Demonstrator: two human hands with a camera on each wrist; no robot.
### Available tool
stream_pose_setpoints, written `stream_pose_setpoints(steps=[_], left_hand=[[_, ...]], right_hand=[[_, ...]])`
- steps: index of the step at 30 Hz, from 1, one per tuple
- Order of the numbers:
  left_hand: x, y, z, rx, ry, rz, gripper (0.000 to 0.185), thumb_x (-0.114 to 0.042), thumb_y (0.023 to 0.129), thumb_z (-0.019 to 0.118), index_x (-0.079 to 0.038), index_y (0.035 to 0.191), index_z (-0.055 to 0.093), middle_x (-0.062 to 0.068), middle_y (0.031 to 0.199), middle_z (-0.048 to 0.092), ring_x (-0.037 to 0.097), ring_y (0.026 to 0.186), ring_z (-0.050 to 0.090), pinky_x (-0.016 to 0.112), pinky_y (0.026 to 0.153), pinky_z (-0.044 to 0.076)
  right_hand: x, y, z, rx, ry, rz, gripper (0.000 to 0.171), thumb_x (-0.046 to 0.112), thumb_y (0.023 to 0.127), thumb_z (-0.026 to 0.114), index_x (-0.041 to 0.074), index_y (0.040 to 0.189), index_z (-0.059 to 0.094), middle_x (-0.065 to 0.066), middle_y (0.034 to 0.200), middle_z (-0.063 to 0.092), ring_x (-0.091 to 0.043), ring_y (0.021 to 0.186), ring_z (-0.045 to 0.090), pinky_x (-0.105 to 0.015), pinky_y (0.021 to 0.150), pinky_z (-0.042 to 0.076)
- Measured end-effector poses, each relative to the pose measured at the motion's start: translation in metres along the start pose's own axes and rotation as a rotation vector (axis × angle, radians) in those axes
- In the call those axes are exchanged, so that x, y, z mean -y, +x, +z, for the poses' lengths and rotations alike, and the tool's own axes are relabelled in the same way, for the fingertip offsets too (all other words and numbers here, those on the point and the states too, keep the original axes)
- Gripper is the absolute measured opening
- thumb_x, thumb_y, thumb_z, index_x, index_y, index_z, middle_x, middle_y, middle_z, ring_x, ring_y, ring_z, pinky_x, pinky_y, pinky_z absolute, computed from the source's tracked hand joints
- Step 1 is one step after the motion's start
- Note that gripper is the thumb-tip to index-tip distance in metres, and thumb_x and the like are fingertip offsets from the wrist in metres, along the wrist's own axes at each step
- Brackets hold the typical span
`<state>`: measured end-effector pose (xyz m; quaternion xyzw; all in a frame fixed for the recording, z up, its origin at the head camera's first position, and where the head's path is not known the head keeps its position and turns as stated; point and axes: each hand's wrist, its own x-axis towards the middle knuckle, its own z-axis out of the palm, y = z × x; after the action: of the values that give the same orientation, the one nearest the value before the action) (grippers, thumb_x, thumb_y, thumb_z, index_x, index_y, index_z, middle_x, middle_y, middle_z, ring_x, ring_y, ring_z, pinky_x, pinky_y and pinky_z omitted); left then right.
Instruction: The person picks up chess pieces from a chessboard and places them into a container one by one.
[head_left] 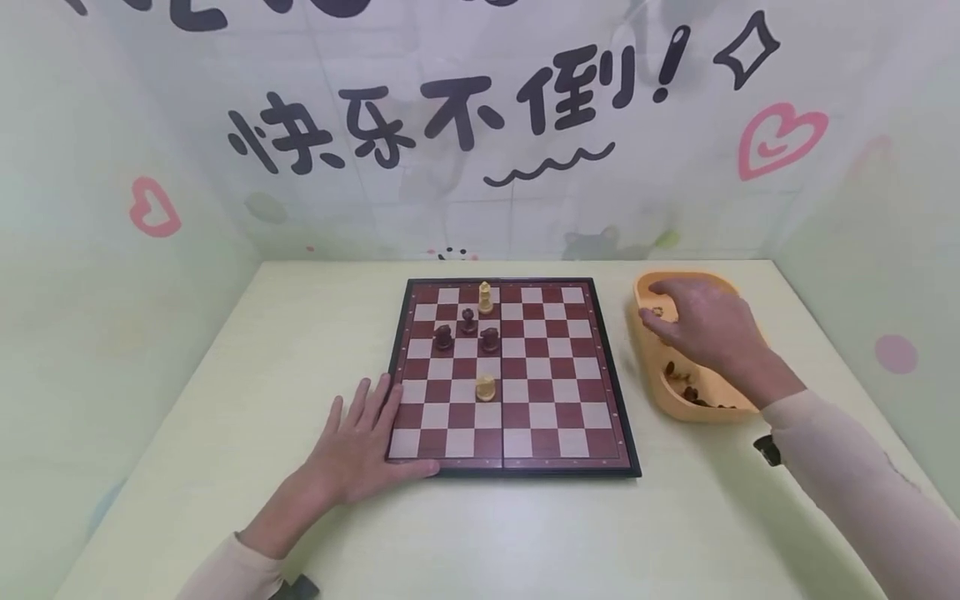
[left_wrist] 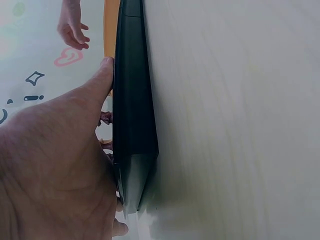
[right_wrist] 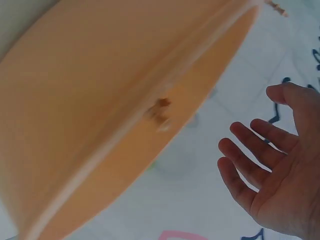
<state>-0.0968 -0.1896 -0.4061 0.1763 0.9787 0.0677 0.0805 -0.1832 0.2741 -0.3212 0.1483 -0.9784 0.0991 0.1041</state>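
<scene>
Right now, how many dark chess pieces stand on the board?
3, all on the left half of the board: the back dark piece, the front-left piece and the front-right piece. None looks hidden there.

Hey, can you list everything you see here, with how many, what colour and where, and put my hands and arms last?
Chessboard: one, dark red and white, mid-table
Dark chess pieces: three, dark brown, on the board's left half
Light chess pieces: two, cream, on the board's left half
Bin: one, orange, right of the board
Loose pieces: several, dark and light, inside the bin
Table: one, pale, beneath everything
Walls: three, pale, with black lettering and pink hearts
Sleeves: two, pale, on both arms
Left hand: one, bare, at the board's near-left corner
Right hand: one, bare, over the bin
</scene>
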Motion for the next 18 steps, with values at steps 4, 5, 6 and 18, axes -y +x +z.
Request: stream_pose_setpoints(steps=[4, 5, 6, 18], left_hand=[[-0.003, -0.002, -0.005, -0.015, -0.019, 0.008, 0.127, -0.092, 0.08, 0.043, 0.002, 0.161, 0.018, 0.023, 0.167, 0.009, 0.046, 0.151, 0.003, 0.067, 0.116, 0.003], [-0.004, -0.002, -0.005, -0.017, -0.021, 0.01, 0.127, -0.092, 0.08, 0.043, 0.002, 0.161, 0.018, 0.023, 0.167, 0.009, 0.046, 0.151, 0.003, 0.067, 0.116, 0.003], [-0.004, -0.002, -0.006, -0.017, -0.023, 0.01, 0.127, -0.092, 0.08, 0.043, 0.002, 0.161, 0.018, 0.023, 0.167, 0.009, 0.046, 0.151, 0.003, 0.067, 0.116, 0.003], [0.0, 0.001, 0.0, 0.0, -0.007, -0.002, 0.129, -0.095, 0.077, 0.038, 0.0, 0.162, 0.017, 0.019, 0.168, 0.006, 0.044, 0.152, 0.001, 0.065, 0.117, 0.002]], right_hand=[[0.022, -0.002, -0.001, -0.113, -0.01, -0.146, 0.039, 0.029, 0.094, 0.069, 0.0, 0.121, 0.069, -0.018, 0.109, 0.072, -0.036, 0.092, 0.068, -0.052, 0.073, 0.055], [0.028, -0.003, -0.001, -0.137, -0.005, -0.181, 0.039, 0.028, 0.093, 0.071, 0.001, 0.121, 0.069, -0.017, 0.109, 0.073, -0.036, 0.092, 0.069, -0.051, 0.071, 0.055], [0.035, -0.004, -0.001, -0.155, 0.001, -0.212, 0.039, 0.028, 0.092, 0.073, 0.003, 0.121, 0.07, -0.016, 0.108, 0.073, -0.035, 0.09, 0.069, -0.05, 0.066, 0.055], [0.106, -0.008, 0.019, -0.038, 0.051, -0.608, 0.056, 0.031, 0.092, 0.075, 0.002, 0.138, 0.062, -0.017, 0.139, 0.06, -0.036, 0.129, 0.055, -0.053, 0.1, 0.049]])
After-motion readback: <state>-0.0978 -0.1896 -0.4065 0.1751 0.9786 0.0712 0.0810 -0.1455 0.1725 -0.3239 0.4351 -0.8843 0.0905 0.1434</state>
